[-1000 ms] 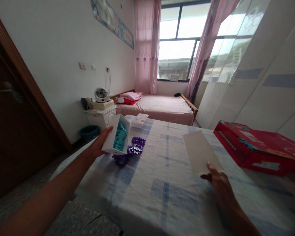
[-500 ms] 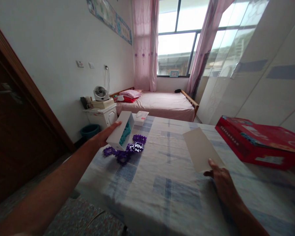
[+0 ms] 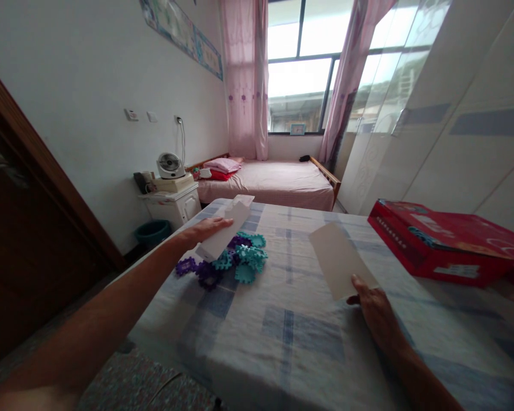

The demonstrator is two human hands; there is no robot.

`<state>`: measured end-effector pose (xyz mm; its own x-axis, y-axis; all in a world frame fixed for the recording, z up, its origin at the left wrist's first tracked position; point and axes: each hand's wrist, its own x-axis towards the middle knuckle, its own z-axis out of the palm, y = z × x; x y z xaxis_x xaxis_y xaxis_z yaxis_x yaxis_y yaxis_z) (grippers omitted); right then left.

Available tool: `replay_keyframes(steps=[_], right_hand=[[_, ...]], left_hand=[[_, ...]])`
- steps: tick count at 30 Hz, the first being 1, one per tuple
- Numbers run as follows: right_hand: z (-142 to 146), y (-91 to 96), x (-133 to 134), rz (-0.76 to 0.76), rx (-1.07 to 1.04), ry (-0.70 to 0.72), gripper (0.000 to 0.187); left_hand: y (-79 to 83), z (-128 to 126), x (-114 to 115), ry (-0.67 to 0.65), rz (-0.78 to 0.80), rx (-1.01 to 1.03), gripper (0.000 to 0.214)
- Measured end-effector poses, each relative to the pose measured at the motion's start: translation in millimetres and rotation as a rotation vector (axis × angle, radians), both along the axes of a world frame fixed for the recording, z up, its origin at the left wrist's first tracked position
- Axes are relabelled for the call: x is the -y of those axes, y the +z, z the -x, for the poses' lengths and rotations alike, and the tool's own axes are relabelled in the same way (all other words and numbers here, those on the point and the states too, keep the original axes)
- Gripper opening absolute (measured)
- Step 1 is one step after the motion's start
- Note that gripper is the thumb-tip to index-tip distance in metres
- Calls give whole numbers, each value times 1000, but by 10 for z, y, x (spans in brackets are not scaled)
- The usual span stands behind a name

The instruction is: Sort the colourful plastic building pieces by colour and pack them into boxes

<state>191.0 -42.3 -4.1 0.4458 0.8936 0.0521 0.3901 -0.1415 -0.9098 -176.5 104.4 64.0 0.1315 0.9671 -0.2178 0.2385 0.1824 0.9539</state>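
Observation:
My left hand (image 3: pixel 203 229) grips a small white box (image 3: pixel 225 228), tipped over with its opening facing down. Teal plastic pieces (image 3: pixel 246 260) lie in a heap on the cloth just under and beside it. Purple plastic pieces (image 3: pixel 197 268) lie to their left. My right hand (image 3: pixel 370 302) holds a flat white lid (image 3: pixel 336 260) by its near corner, a little above the checked tablecloth (image 3: pixel 291 331).
A red cardboard box (image 3: pixel 437 242) lies on the table at the right. Beyond the table stand a white bedside cabinet (image 3: pixel 171 200) with a small fan, a teal bin (image 3: pixel 152 231), a pink bed (image 3: pixel 274 182) and a white wardrobe along the right wall.
My left hand has turned the white box over, and the teal pieces that were inside it now lie on the cloth beside the purple ones. My right hand has barely moved.

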Motion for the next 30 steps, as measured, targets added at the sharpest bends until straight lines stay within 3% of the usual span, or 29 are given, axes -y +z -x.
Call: replay_keyframes(steps=[7, 11, 14, 17, 19, 22, 25, 30], right_hand=[[-57, -145, -36, 32, 31, 19, 59], [-51, -145, -30, 45, 36, 25, 60], [-57, -168, -31, 47, 30, 25, 60], [-77, -240, -45, 44, 9, 66, 60], [-71, -269, -49, 9, 6, 84, 59], [9, -213, -24, -168, 65, 61, 56], [174, -66, 46, -374, 184, 125, 52], [446, 56, 147, -500, 532, 288, 53]], left_hand=[[20, -68, 73, 179, -356, -377, 56], [57, -124, 197, 125, -555, -698, 74], [89, -147, 269, 119, -669, -725, 76], [137, -178, 325, 198, -668, -417, 73], [164, -242, 375, 201, -530, -74, 69], [132, -450, 481, 149, -287, 432, 62], [-34, -787, 610, 49, -79, 733, 58], [-427, -1411, 804, -119, 194, 917, 63]])
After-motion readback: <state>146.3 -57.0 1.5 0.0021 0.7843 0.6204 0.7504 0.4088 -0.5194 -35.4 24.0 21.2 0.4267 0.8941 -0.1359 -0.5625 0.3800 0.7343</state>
